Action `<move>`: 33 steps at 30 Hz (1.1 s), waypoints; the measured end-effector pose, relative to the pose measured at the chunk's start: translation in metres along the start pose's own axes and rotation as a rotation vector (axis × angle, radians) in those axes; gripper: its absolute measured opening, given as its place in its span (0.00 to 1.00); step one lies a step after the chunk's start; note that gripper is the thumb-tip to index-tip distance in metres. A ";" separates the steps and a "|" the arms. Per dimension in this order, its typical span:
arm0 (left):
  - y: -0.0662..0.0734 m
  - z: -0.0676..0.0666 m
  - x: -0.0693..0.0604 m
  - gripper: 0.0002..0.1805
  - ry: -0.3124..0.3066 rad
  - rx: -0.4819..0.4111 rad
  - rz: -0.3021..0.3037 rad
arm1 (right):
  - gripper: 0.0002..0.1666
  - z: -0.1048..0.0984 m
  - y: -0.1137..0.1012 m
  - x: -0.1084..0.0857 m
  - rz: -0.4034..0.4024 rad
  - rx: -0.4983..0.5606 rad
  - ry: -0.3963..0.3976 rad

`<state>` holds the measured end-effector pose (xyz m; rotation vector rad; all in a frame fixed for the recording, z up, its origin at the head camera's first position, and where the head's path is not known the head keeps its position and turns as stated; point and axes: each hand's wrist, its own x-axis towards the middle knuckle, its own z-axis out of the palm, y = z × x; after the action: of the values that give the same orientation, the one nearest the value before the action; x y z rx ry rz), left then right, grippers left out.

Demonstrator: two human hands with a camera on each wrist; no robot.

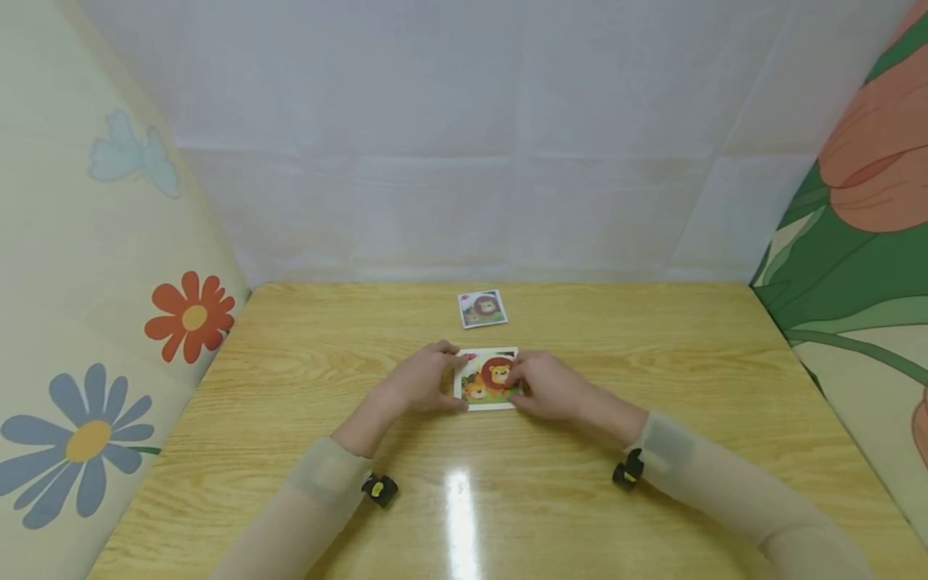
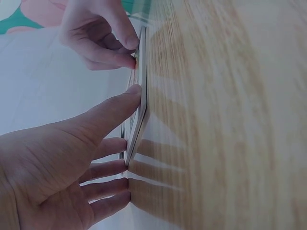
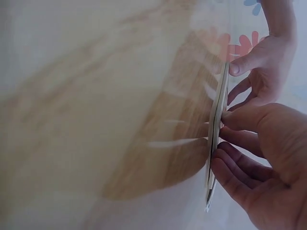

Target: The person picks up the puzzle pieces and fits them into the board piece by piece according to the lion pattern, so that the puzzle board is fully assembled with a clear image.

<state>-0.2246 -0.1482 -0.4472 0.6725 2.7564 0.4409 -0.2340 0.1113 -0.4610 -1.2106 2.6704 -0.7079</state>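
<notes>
A square lion picture board (image 1: 475,379) with a white border and a layered edge lies flat on the table. At its left side, my left hand (image 1: 423,379) touches it with the thumb on the near edge and the fairly straight fingers spread along the side. My right hand (image 1: 553,385) is at the right side with bent fingers. In the right wrist view, its thumb and index fingertips (image 3: 223,134) come close together on the picture, while other fingers meet the edge. What lies between those tips is mostly hidden. Behind the board is a smaller-looking lion card (image 1: 482,309).
The wooden table (image 1: 326,338) ends at a white cloth backdrop (image 1: 435,161). Flower-printed panels (image 1: 123,322) stand on both sides. A black wrist camera (image 1: 380,489) hangs by the left sleeve and another camera (image 1: 628,470) by the right one.
</notes>
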 end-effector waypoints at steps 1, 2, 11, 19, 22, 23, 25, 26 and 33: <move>0.000 0.000 0.000 0.43 0.002 -0.001 0.002 | 0.10 0.000 -0.001 0.000 0.011 -0.001 0.000; 0.000 0.000 0.000 0.43 0.002 -0.002 0.004 | 0.10 0.000 -0.001 0.000 0.020 -0.001 -0.002; -0.001 0.003 -0.001 0.44 0.015 -0.013 0.010 | 0.11 0.000 -0.004 0.001 0.064 0.006 -0.013; -0.003 0.006 -0.001 0.45 0.031 -0.025 0.029 | 0.10 0.001 -0.005 -0.002 0.073 0.013 0.003; -0.004 0.006 -0.001 0.45 0.031 -0.032 0.025 | 0.10 0.003 -0.005 -0.003 0.076 0.002 0.011; -0.004 0.005 -0.001 0.46 0.030 -0.034 0.023 | 0.10 0.003 -0.005 -0.003 0.073 -0.003 0.012; -0.005 0.005 0.000 0.46 0.031 -0.030 0.025 | 0.09 0.003 -0.005 -0.003 0.069 -0.005 0.010; -0.004 0.004 0.000 0.46 0.030 -0.029 0.024 | 0.09 0.003 -0.005 -0.003 0.066 -0.006 0.008; -0.005 0.002 0.000 0.46 0.028 -0.017 0.032 | 0.10 -0.003 -0.006 -0.002 0.072 0.011 0.004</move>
<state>-0.2258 -0.1518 -0.4503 0.7121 2.7687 0.4835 -0.2292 0.1106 -0.4553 -1.1047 2.6951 -0.7135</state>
